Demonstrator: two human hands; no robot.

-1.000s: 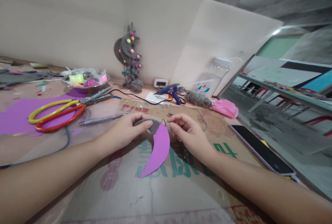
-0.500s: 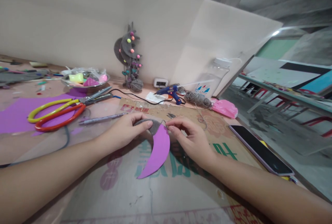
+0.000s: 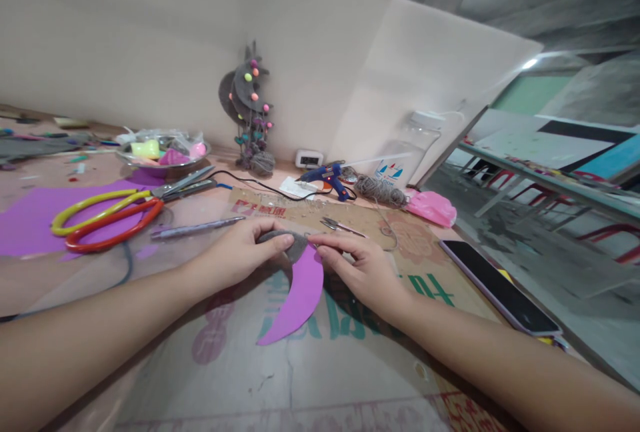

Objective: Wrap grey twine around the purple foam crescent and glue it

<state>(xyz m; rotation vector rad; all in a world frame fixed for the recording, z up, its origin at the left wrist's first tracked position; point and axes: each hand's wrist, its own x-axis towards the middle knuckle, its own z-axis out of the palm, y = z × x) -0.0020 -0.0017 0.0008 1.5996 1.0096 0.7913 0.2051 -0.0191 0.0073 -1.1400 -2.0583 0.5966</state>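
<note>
My left hand (image 3: 255, 245) pinches a grey felt piece (image 3: 296, 245) between thumb and fingers. From that felt a purple crescent (image 3: 303, 292) curves down and to the left over the cardboard (image 3: 240, 379). The fingertips of my right hand (image 3: 355, 262) are closed at the top right edge of the crescent, where it meets the grey felt. Whatever small thing may be between those fingertips is too small to make out. Small snips (image 3: 343, 226) lie just behind my right hand.
Yellow-and-red scissors (image 3: 113, 215) and a pen (image 3: 197, 229) lie left. Behind are a metal bowl (image 3: 163, 162), a blue glue gun (image 3: 327, 177), grey yarn (image 3: 381, 190) and a bottle (image 3: 413, 145). A phone (image 3: 500, 285) lies at the right edge.
My right hand has moved slightly left and nearer my left hand, showing more of the snips. The crescent has shifted a little to the left.
</note>
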